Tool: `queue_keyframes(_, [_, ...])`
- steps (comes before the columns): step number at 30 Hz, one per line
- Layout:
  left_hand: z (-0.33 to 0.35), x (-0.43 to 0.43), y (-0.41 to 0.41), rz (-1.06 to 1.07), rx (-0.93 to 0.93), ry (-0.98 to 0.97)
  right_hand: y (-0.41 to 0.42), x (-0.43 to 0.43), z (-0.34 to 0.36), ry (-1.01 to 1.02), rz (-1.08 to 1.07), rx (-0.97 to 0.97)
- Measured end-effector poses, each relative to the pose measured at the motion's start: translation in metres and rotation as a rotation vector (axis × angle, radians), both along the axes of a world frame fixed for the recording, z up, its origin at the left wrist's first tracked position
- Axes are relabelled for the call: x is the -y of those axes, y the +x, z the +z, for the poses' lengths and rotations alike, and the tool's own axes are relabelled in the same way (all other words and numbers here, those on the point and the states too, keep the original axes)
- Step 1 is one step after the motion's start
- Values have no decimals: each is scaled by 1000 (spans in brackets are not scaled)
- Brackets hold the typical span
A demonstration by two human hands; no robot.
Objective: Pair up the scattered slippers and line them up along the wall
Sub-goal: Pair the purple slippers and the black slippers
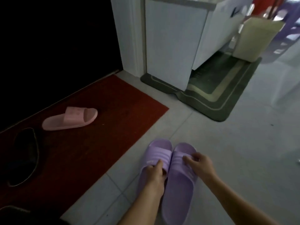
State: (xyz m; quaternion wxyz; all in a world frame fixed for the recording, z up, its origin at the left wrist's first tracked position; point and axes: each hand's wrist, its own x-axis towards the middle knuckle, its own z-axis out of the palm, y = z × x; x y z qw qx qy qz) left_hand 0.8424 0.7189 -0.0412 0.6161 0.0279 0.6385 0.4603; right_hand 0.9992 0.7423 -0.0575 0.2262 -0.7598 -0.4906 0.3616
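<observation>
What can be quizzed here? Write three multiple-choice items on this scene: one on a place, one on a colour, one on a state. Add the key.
1. Where does the pink slipper lie?
A. on the red mat
B. on the white cabinet
C. on the green mat

2. What colour are the two slippers gripped by the left hand and right hand?
A. black
B. purple
C. white

3. How do the purple slippers lie?
A. stacked
B. far apart
C. side by side, toes the same way

Key:
1 A: it rests wholly on the red mat.
2 B: each hand grips a purple strap.
3 C: they lie flank to flank on the tiled floor.
</observation>
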Motion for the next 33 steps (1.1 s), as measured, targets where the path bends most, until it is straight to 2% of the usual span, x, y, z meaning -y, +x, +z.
queue_keyframes(4, [10,-36,40,-65,197,115,39,-33,7,110,-103,126])
queue_keyframes(10, [10,-34,66,-389,26,109,52,-37,-1,40,-52,244])
queue_keyframes(12, [3,-31,60,-420,44,112,46,-34,2,65,-62,242])
queue_keyframes(14, [3,-28,51,-424,94,112,39,-33,12,107,-53,331])
queue_keyframes(15, [5,-27,45,-416,108,108,32,-33,18,154,-29,383])
queue_keyframes(17, [13,-25,26,-392,102,111,5,-32,30,283,35,362])
queue_keyframes(20, [28,-19,-19,-361,85,139,-69,-27,39,427,237,186])
queue_keyframes(22, [34,-10,-67,-311,30,170,-132,-19,38,424,374,29])
queue_keyframes(25, [45,27,-157,-210,-195,146,-228,2,31,367,570,-134])
queue_keyframes(28, [49,94,-250,-112,-467,5,-312,38,25,282,806,-165])
queue_keyframes(33, [58,199,-364,109,-685,-180,-401,102,25,196,1241,-48])
